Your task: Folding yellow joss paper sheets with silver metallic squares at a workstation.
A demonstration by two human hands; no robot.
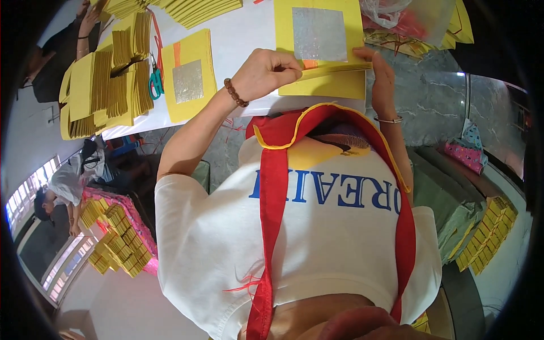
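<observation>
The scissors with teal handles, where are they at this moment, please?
In the upper left of the head view, the scissors lie between the folded yellow bundles and the smaller yellow sheets with a silver square, left of the left hand.

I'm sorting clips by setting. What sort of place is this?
Probably a small paper-craft workshop: on the white table are folded yellow stacks, teal scissors and yellow paper with a large silver square, while another person leans toward more yellow bundles.
</observation>
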